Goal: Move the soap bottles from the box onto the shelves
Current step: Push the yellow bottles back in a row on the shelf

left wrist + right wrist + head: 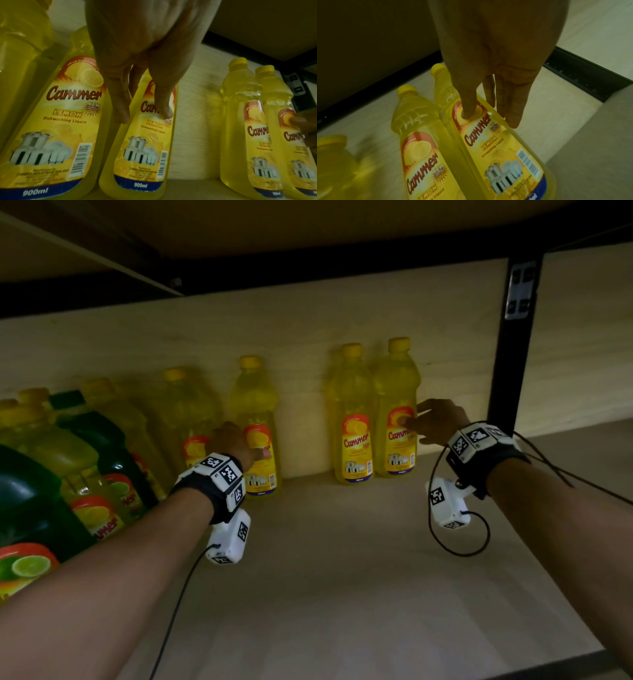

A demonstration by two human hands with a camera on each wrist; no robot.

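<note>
Nearest the head camera, the bare left forearm crosses low, and the left hand (236, 445) wraps its fingers round a tall yellow plastic bottle of lemon dishwashing liquid (257, 436) standing upright at the back of the pale wooden shelf (342, 559); the right hand (435, 421) clasps the rightmost yellow soap bottle (397, 412), which touches its neighbour. Both seem to be at the setting-down step: best to let go only once each base sits flat, then draw straight back. Green soap bottles (102, 446) crowd the left, and the black metal shelf post (510, 344) stands close on the right. At the left wrist, the thumb presses the label, the other fingers (120, 111) curled along the side; another yellow bottle stands just beside, so little sideways room. At the right wrist, the thumb presses the label and the fingers (513, 115) reach behind the bottle; the box is not in view.
</note>
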